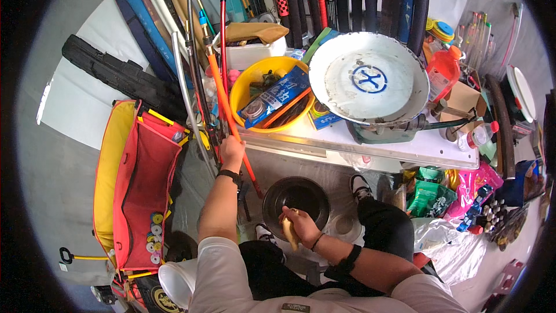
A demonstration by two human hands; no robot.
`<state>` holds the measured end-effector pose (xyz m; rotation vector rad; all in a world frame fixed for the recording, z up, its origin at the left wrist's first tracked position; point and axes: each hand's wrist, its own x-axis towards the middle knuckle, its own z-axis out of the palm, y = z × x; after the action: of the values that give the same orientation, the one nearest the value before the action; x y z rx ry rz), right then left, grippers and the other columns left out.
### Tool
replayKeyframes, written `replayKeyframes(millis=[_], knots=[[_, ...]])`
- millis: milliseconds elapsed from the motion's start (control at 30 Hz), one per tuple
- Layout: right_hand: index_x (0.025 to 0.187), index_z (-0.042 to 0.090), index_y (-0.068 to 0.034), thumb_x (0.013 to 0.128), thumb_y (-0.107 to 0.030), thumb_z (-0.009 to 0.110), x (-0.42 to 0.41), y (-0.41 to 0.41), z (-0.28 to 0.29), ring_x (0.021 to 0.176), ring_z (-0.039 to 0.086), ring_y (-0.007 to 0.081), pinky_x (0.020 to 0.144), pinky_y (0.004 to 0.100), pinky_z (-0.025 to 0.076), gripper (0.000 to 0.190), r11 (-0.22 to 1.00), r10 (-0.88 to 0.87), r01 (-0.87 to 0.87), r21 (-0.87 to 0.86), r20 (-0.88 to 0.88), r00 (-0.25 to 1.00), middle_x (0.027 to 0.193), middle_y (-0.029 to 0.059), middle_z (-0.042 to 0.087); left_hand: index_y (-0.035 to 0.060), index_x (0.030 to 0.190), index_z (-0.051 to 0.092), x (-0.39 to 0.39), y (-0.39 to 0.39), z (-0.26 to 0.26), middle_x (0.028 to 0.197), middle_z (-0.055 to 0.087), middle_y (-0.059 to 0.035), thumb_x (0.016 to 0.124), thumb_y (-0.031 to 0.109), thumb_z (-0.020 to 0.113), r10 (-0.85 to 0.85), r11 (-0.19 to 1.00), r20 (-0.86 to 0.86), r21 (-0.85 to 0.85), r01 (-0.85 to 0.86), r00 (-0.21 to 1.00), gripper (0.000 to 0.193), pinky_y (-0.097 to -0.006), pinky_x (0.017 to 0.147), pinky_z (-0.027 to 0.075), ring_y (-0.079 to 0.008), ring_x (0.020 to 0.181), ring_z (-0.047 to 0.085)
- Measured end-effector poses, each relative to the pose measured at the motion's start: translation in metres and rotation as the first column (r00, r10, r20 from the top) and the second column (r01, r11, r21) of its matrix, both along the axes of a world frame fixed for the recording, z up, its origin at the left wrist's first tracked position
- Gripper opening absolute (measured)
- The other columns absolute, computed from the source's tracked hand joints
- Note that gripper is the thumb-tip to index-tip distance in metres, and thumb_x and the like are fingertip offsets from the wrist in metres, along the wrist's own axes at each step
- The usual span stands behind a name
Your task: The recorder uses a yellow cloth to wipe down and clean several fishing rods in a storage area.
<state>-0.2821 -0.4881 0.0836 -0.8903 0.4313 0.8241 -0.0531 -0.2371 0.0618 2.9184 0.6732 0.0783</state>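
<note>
My left hand (233, 151) grips an orange pole (223, 98), perhaps a rod or handle, which slants from the upright rods down toward the floor. In my right hand (305, 228) is a crumpled yellowish-tan cloth or sponge (290, 234); its exact kind is unclear. That hand hovers over the near side of a dark round basin (320, 189) on the floor. Close to my left hand stand several dark rods (191, 48) and a grey metal tube (179, 61). A red pole (223, 21) rises just behind the orange one.
On the white table (434, 150) are a yellow tub (236, 95) of packaged tackle and a scale (386, 134) with a chipped white enamel pan (339, 65). A red and yellow fabric bag (143, 217) stands at left. Bright packets (430, 198) lie at right; rod cases (375, 4) line the back.
</note>
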Motion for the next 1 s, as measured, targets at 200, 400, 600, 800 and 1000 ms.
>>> replayKeyframes(millis=[200, 400, 600, 800, 1000], knots=[[0.085, 0.066, -0.007, 0.095, -0.039, 0.058, -0.001, -0.001, 0.003, 0.065, 0.054, 0.0106, 0.062, 0.0285, 0.044, 0.035, 0.999, -0.033, 0.033, 0.031, -0.001, 0.999, 0.074, 0.0003, 0.060, 0.0047, 0.093, 0.071, -0.001, -0.007, 0.016, 0.095, 0.070, -0.0174, 0.078, 0.032, 0.075, -0.053, 0.993, -0.066, 0.106, 0.059, 0.996, 0.031, -0.0443, 0.079, 0.055, -0.0354, 0.092, 0.068], [0.082, 0.064, -0.008, 0.095, -0.039, 0.058, -0.002, 0.000, 0.000, 0.063, 0.053, 0.0100, 0.060, 0.0279, 0.043, 0.034, 1.000, -0.002, 0.002, -0.007, 0.003, 1.000, 0.072, -0.0003, 0.060, 0.0055, 0.092, 0.071, 0.001, -0.005, 0.014, 0.094, 0.070, -0.0160, 0.078, 0.034, 0.075, -0.052, 0.986, -0.083, 0.151, 0.064, 0.995, 0.032, -0.0438, 0.078, 0.055, -0.0344, 0.091, 0.068], [0.079, 0.065, -0.006, 0.096, -0.040, 0.058, 0.008, -0.003, 0.013, 0.058, 0.053, 0.0107, 0.056, 0.0274, 0.042, 0.038, 1.000, -0.012, 0.011, 0.017, 0.021, 1.000, 0.068, 0.0008, 0.059, 0.0062, 0.094, 0.071, 0.001, -0.004, 0.016, 0.094, 0.071, -0.0155, 0.077, 0.040, 0.075, -0.074, 0.981, -0.076, 0.171, 0.086, 0.994, 0.038, -0.0440, 0.076, 0.055, -0.0339, 0.090, 0.068], [0.078, 0.064, -0.003, 0.097, -0.038, 0.054, 0.011, -0.019, 0.039, 0.058, 0.056, 0.0122, 0.056, 0.0255, 0.043, 0.041, 0.979, 0.197, -0.203, 0.021, 0.166, 0.966, 0.066, 0.0045, 0.060, 0.0084, 0.096, 0.072, -0.002, -0.012, 0.030, 0.097, 0.071, -0.0142, 0.079, 0.049, 0.071, -0.042, 0.985, -0.164, 0.157, 0.068, 0.986, 0.044, -0.0435, 0.078, 0.054, -0.0333, 0.092, 0.068], [0.098, 0.064, -0.003, 0.093, -0.015, 0.057, 0.004, -0.039, 0.104, 0.078, 0.058, 0.0099, 0.069, 0.0262, 0.046, 0.015, 0.927, 0.331, -0.375, -0.028, 0.533, 0.779, 0.085, 0.0033, 0.062, 0.0051, 0.090, 0.072, 0.011, 0.073, -0.001, 0.083, 0.072, -0.0115, 0.079, 0.030, 0.072, -0.288, 0.891, -0.052, -0.381, 0.247, 0.956, 0.028, -0.0374, 0.063, 0.052, -0.0247, 0.069, 0.069]])
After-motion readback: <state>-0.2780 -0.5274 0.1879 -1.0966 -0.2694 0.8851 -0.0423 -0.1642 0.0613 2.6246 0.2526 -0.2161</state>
